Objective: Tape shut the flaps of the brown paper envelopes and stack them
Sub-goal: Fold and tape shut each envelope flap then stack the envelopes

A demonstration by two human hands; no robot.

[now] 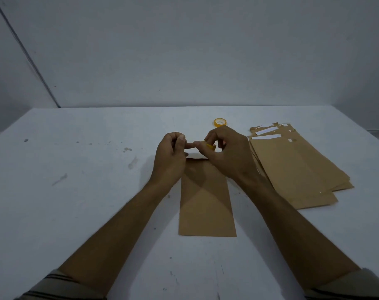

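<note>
My right hand (229, 152) grips a tape roll (210, 146) and my left hand (170, 156) pinches its end. The envelope (207, 204) lies lengthwise, pointing away from me.

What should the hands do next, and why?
Probably draw the tape out into a short strip: the right hand grips a yellow tape roll, the left hand seems to pinch its end, both close together above the far end of the middle envelope.

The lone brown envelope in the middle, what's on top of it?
The envelope's near part is bare. Above its far end, the right hand grips a yellow tape roll and the left hand pinches at it; they hide part of that end.
</note>
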